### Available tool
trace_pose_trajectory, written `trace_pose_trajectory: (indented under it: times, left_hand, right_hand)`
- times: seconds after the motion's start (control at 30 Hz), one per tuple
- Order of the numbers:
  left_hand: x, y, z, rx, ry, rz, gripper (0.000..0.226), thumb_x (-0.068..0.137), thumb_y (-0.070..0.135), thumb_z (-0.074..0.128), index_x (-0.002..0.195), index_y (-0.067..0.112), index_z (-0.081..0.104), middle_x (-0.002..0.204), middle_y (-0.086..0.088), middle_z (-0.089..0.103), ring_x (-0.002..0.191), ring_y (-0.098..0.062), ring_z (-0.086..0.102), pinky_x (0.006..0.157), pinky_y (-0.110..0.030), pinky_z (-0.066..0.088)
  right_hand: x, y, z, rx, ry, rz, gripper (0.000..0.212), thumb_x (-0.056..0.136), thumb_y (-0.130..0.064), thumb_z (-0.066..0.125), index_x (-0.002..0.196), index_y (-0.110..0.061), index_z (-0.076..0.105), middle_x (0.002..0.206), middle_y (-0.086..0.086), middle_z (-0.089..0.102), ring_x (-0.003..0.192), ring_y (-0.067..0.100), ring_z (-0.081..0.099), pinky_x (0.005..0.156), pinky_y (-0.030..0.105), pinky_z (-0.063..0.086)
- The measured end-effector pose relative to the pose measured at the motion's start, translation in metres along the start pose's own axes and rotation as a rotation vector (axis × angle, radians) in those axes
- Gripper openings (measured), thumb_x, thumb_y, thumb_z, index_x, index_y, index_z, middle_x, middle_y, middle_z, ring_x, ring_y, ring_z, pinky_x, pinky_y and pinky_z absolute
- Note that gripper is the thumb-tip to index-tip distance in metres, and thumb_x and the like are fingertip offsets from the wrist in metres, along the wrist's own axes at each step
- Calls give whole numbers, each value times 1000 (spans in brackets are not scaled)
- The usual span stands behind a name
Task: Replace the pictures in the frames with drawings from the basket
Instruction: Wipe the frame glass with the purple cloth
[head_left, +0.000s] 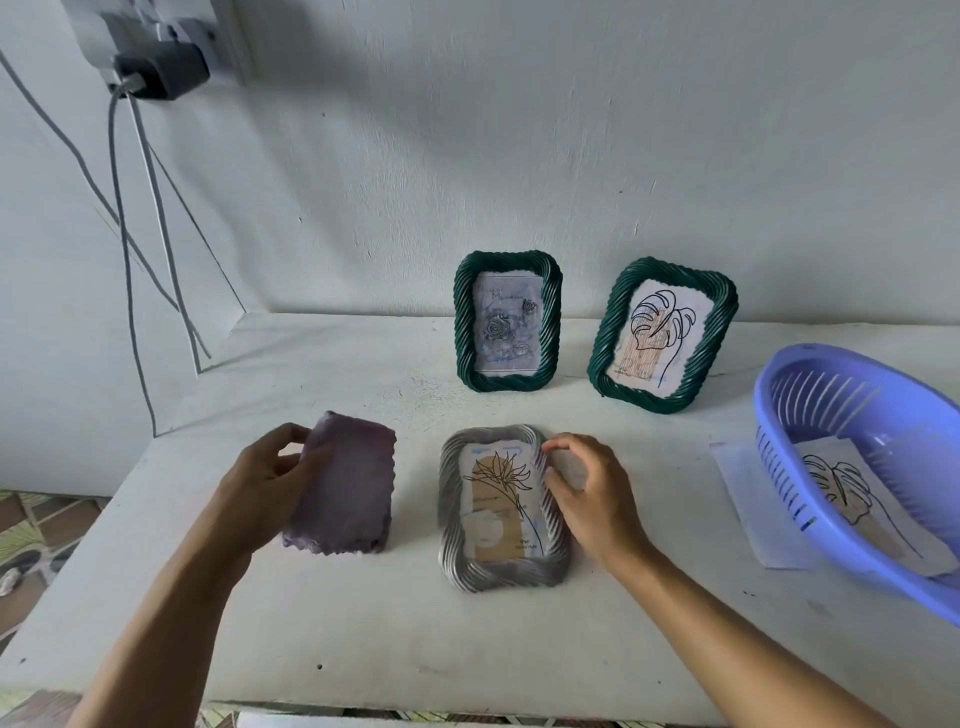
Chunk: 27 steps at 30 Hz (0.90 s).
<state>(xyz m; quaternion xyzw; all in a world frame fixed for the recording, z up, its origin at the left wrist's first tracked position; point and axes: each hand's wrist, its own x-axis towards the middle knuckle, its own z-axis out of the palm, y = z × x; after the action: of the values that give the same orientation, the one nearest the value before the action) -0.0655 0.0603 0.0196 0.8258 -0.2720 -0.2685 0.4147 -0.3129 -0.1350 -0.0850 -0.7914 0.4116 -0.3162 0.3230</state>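
A silver twisted frame (503, 571) lies flat on the white table with a flower drawing (501, 501) inside it. My right hand (587, 499) rests with spread fingers on the frame's right edge. My left hand (265, 483) holds a purple backing board (348, 493), tilted with its lower edge on the table, left of the frame. Two green frames stand at the back: the left green frame (508, 265) shows a rose picture, the right green frame (621, 382) a leaf drawing. A blue basket (779, 395) at the right holds a leaf drawing (841, 483).
A sheet of white paper (748, 499) lies under the basket's left side. Cables (130, 249) hang from a plug on the wall at the left. The table's left edge drops to a tiled floor (31, 530).
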Motion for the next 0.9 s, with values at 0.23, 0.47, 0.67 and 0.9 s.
trace_pose_trajectory:
  times: [0.23,0.47,0.67,0.9]
  left_hand:
    - [-26,54,26,-251,-142,177,13,100,30,56,108,22,64,84,-11,77,72,-25,69,70,-37,48]
    - [-27,65,66,-410,-259,210,38,96,45,62,103,8,67,87,-15,70,79,-26,62,75,-40,47]
    - [-20,60,89,-344,-284,207,40,100,35,53,93,-1,67,79,-6,68,74,-17,63,67,-26,50]
    - [7,18,90,201,-159,340,13,95,42,60,99,31,66,96,10,75,89,-10,69,78,-32,52]
  right_hand:
    - [-6,-56,-14,565,-336,267,47,86,-57,68,124,-30,61,122,-11,67,116,-2,60,103,27,48]
    - [-2,-82,-36,1210,-641,491,50,94,-27,62,136,-2,55,137,21,59,129,33,56,108,48,43]
    - [1,-68,-50,1196,-566,601,44,82,-9,71,125,-1,64,122,19,69,110,31,68,85,36,57]
    - [21,-49,-62,785,-234,386,18,90,-7,69,102,-19,64,98,-4,74,93,10,68,77,20,50]
